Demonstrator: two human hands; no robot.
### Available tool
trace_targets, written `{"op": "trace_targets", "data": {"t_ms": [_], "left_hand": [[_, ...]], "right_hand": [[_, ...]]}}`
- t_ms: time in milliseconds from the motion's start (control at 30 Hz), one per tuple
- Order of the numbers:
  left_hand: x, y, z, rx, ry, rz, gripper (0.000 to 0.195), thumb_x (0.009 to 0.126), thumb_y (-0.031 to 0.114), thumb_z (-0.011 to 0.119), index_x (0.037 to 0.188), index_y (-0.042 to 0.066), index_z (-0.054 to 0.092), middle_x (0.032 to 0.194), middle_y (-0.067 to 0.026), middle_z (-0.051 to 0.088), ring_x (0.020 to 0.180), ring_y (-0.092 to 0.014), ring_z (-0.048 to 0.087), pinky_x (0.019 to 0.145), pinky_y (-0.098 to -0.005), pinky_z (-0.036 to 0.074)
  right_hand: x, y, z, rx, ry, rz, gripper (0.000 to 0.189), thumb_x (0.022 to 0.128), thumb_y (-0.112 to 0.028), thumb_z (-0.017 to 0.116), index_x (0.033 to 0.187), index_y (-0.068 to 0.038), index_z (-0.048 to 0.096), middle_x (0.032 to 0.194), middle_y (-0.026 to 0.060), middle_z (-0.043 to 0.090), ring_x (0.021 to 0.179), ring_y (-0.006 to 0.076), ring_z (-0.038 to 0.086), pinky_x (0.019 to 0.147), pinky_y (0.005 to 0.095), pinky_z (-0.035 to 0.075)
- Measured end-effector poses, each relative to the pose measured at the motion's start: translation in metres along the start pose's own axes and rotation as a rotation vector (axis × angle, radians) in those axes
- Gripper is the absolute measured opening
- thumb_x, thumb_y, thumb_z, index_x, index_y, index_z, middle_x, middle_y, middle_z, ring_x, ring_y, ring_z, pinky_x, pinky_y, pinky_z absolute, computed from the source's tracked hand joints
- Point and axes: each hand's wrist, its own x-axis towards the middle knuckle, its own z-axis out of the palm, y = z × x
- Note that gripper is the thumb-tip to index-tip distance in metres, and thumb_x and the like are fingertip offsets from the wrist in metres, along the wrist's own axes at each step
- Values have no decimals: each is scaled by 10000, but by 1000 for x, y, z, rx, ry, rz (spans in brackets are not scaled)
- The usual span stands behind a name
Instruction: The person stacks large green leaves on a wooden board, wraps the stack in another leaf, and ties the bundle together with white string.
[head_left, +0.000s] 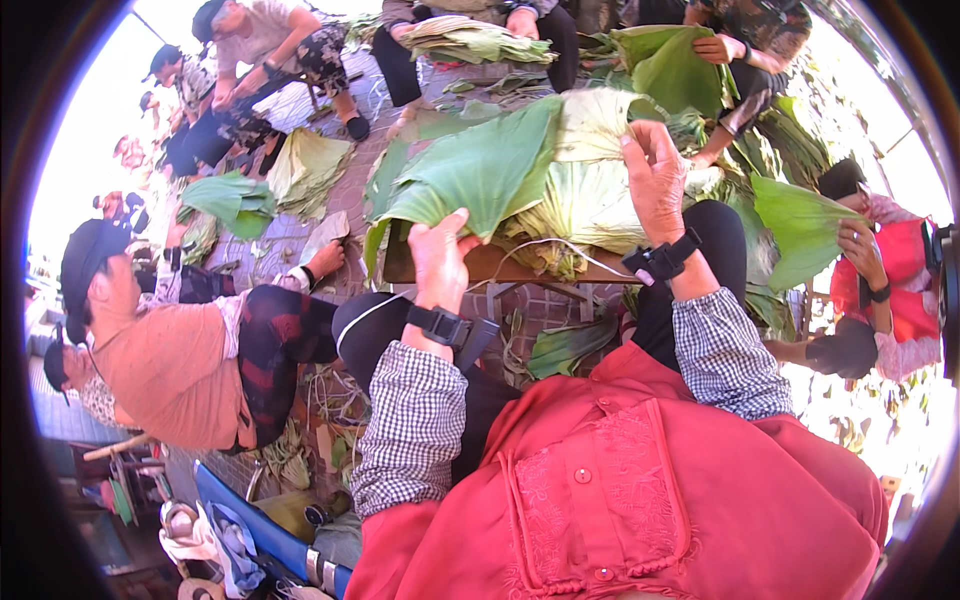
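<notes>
My left hand (442, 255) pinches the near tip of a broad green lotus leaf (480, 161), folded like a fan. Higher up on the right, my right hand (656, 176) grips the edge of a pale leaf part (592, 124) between thumb and fingers. Whether this pale part belongs to the green leaf, I cannot tell. Below both hands a stack of pale folded leaves (574, 202) lies on a small wooden bench (480, 264), its gathered ends towards me. A thin white cord (525, 244) runs across the front of the stack.
Several people sit close around, handling leaves. One in an orange top (169, 367) is at my left, another in red (877, 270) at my right. A loose leaf (570, 345) lies under the bench. Leaf piles (311, 169) cover parts of the paved ground. A blue folding chair (255, 517) stands lower left.
</notes>
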Motion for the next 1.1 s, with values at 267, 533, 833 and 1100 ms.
{"op": "trace_targets", "data": {"t_ms": [267,533,833,1100], "left_hand": [[-15,-3,19,41,-101,54,164,844,17,623,1005,0,592,914,-80,661,724,-178,662,556,-306,559],[-11,0,9,13,-202,-10,229,876,0,559,1102,27,583,980,-66,650,825,-166,648,649,-299,546],[-17,14,7,-78,-420,-101,263,836,-2,581,1097,25,583,1019,-63,633,865,-174,642,722,-320,546],[-9,9,-1,-168,-261,-184,327,892,63,610,1212,25,551,1150,-110,622,1014,-252,625,825,-442,535]], "right_hand": [[-33,-63,84,-102,-618,-430,138,811,-42,625,945,-11,637,884,146,642,790,299,648,674,347,521],[-36,-56,105,247,-840,42,183,851,-179,627,929,-21,673,803,71,648,747,161,616,703,293,497],[-35,-37,94,437,-886,235,261,912,-18,505,1149,-2,614,986,29,659,907,94,587,857,252,475],[-64,-37,89,502,-653,84,380,861,58,511,1230,-25,547,1113,75,624,993,148,602,883,303,487]]}}
